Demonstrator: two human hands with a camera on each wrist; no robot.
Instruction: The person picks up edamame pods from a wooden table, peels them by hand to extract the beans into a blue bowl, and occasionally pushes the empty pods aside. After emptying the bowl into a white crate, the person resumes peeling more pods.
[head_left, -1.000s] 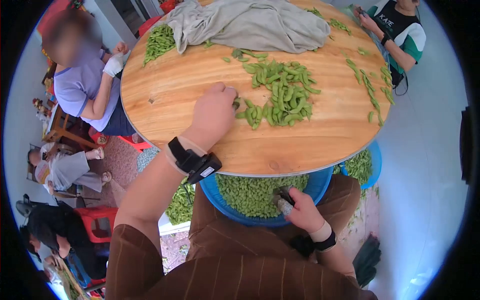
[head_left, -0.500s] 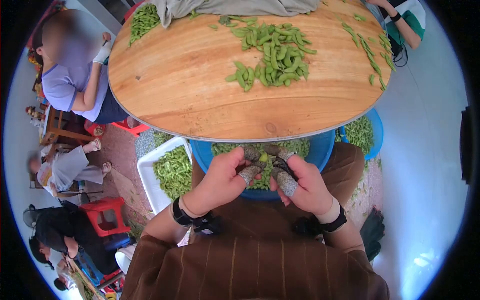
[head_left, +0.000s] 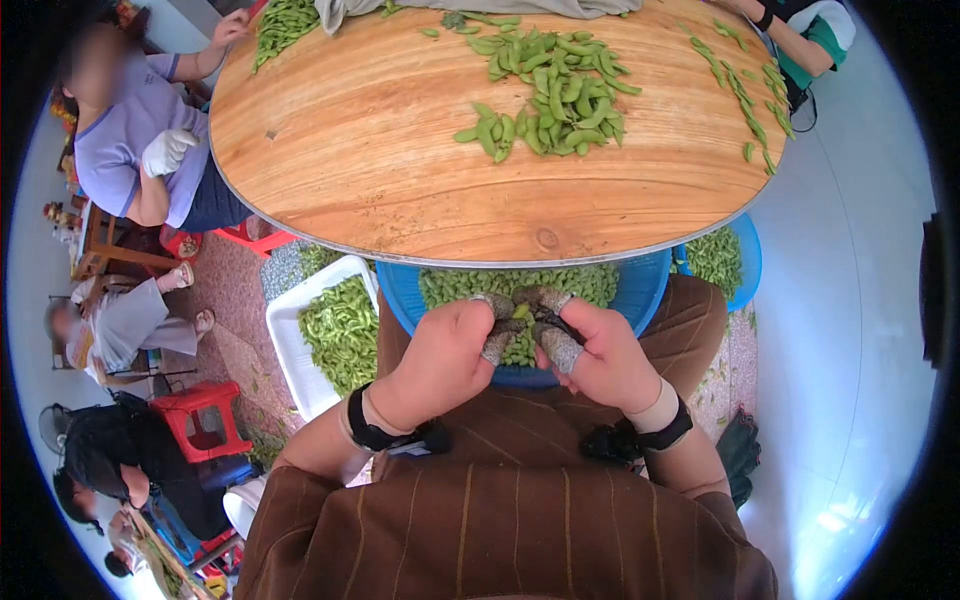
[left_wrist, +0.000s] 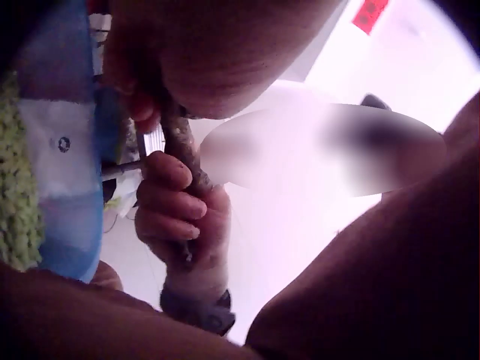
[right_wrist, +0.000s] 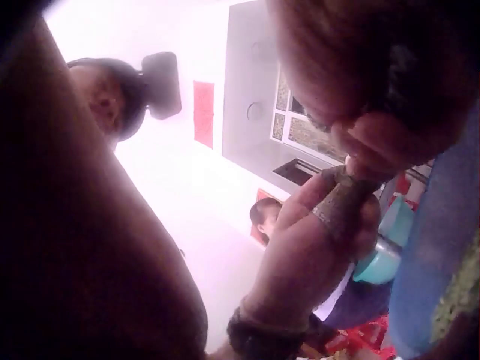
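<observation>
Over a blue basin (head_left: pixel 650 290) of shelled green beans (head_left: pixel 570 284), both hands meet fingertip to fingertip. A green pod (head_left: pixel 521 312) shows between them. My left hand (head_left: pixel 450 350) pinches it from the left with thumb and finger in grey speckled coverings. From the other side my right hand (head_left: pixel 610 362), its fingers wrapped likewise, curls round a small dark item (head_left: pixel 548 317) whose kind I cannot tell. In the left wrist view the right hand (left_wrist: pixel 187 217) has its fingers folded; the right wrist view shows the left hand (right_wrist: pixel 300 247) touching the right one.
A round wooden table (head_left: pixel 350 180) lies ahead, with a pile of pods (head_left: pixel 565 95) and a grey cloth (head_left: pixel 480 8). A white tray (head_left: pixel 285 325) of pods stands left, another blue basin (head_left: pixel 752 265) right. People sit on the left and at the far right.
My left hand has come back from the table's pods to the right hand over the basin. The view has tilted down. The person at the left has moved both arms.
</observation>
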